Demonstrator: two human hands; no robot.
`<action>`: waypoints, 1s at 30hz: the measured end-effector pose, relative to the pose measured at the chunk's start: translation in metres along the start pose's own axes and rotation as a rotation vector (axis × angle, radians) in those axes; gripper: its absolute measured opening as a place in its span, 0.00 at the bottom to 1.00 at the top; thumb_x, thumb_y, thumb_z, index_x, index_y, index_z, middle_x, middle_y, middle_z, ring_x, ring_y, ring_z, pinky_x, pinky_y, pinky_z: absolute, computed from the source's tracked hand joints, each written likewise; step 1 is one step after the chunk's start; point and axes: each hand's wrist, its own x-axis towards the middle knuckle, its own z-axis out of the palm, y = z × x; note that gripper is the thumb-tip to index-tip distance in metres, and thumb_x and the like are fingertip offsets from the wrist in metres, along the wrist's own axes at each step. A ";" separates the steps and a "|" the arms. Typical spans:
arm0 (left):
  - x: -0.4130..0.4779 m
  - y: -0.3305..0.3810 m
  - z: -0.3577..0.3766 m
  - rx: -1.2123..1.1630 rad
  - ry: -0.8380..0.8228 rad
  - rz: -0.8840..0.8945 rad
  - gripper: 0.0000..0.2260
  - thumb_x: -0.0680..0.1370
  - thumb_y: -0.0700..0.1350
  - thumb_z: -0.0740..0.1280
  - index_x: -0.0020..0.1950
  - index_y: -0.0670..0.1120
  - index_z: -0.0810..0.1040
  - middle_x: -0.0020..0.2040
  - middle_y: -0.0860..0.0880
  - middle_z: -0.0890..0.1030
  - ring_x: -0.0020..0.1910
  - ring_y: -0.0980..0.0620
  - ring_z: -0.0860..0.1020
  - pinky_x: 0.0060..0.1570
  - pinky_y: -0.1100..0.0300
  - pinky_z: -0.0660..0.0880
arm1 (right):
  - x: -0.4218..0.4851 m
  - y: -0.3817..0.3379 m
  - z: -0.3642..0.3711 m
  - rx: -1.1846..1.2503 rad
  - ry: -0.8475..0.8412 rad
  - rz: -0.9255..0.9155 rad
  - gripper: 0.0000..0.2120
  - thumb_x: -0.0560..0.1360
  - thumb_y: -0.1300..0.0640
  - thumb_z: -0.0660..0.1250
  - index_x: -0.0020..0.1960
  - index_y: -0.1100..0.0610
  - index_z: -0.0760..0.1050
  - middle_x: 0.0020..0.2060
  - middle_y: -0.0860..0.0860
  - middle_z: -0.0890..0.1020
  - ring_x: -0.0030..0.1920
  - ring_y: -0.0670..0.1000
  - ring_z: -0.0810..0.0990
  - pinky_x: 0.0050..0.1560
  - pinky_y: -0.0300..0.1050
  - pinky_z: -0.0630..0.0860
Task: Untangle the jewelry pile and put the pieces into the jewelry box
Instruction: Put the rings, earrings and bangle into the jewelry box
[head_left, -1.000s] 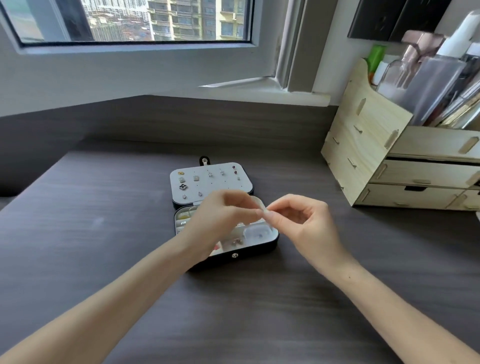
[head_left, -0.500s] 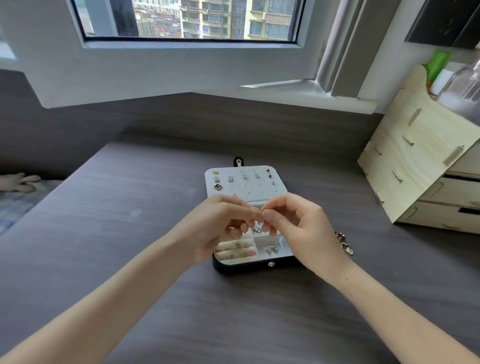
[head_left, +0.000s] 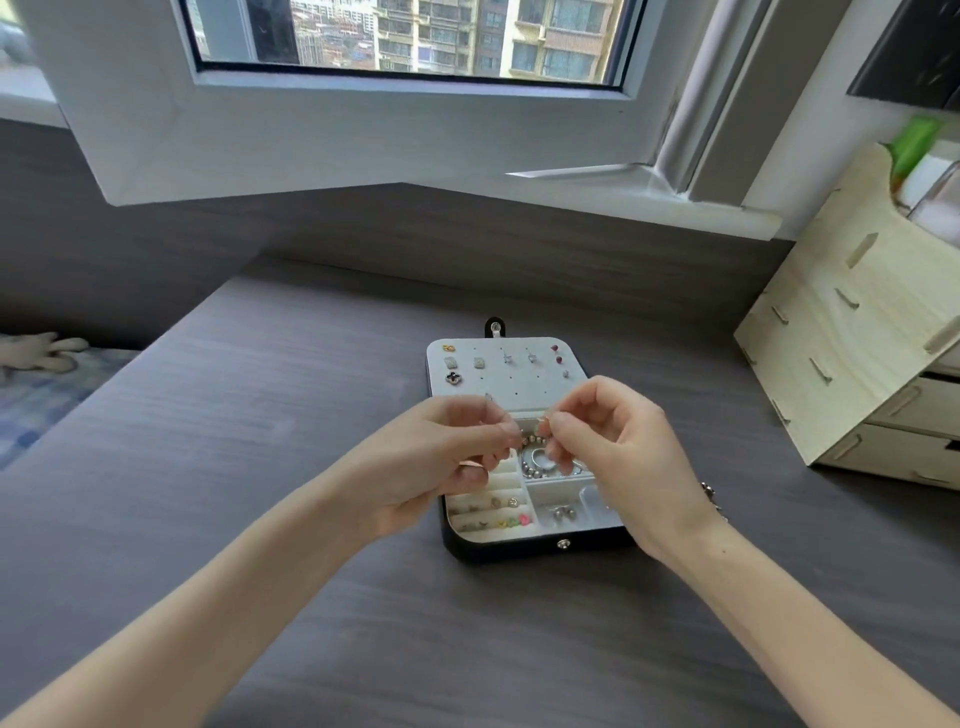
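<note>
An open black jewelry box (head_left: 524, 550) lies on the dark desk, its white lid panel (head_left: 501, 376) holding several stud earrings. Its white compartments hold rings, small earrings and a beaded bracelet (head_left: 537, 465). Above the box, my left hand (head_left: 447, 457) and my right hand (head_left: 618, 452) hover fingertip to fingertip. Both pinch a small piece of jewelry (head_left: 543, 418) between them; it is too small to identify. A bit of metal jewelry (head_left: 711, 496) lies on the desk behind my right wrist.
A pale wooden drawer organizer (head_left: 862, 353) stands at the right, with bottles on top. A window sill and dark wall panel run along the back. The desk's left edge drops off to a bed with a checked cover (head_left: 36, 400).
The view has shifted left and the box now sits further right in the frame. My hands stay together over the box, fingertips working the small piece.
</note>
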 end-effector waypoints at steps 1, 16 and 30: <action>-0.001 -0.001 -0.001 0.024 0.015 0.013 0.07 0.76 0.38 0.66 0.38 0.42 0.76 0.33 0.50 0.73 0.33 0.56 0.68 0.32 0.65 0.64 | 0.000 0.000 0.000 0.038 -0.028 0.038 0.04 0.74 0.71 0.64 0.43 0.64 0.74 0.31 0.54 0.78 0.30 0.47 0.75 0.33 0.39 0.73; 0.000 -0.004 -0.008 -0.019 0.053 0.060 0.06 0.68 0.46 0.73 0.37 0.44 0.82 0.33 0.49 0.75 0.32 0.57 0.71 0.31 0.66 0.67 | 0.004 0.007 0.009 -0.271 -0.011 -0.340 0.01 0.71 0.58 0.71 0.43 0.54 0.82 0.38 0.48 0.81 0.41 0.50 0.81 0.41 0.49 0.78; 0.008 -0.012 -0.024 0.337 0.121 0.389 0.04 0.73 0.48 0.71 0.39 0.49 0.80 0.34 0.53 0.77 0.35 0.56 0.72 0.37 0.63 0.69 | 0.027 -0.005 0.008 0.195 -0.339 0.311 0.09 0.68 0.55 0.68 0.39 0.62 0.78 0.28 0.52 0.69 0.28 0.46 0.64 0.29 0.36 0.63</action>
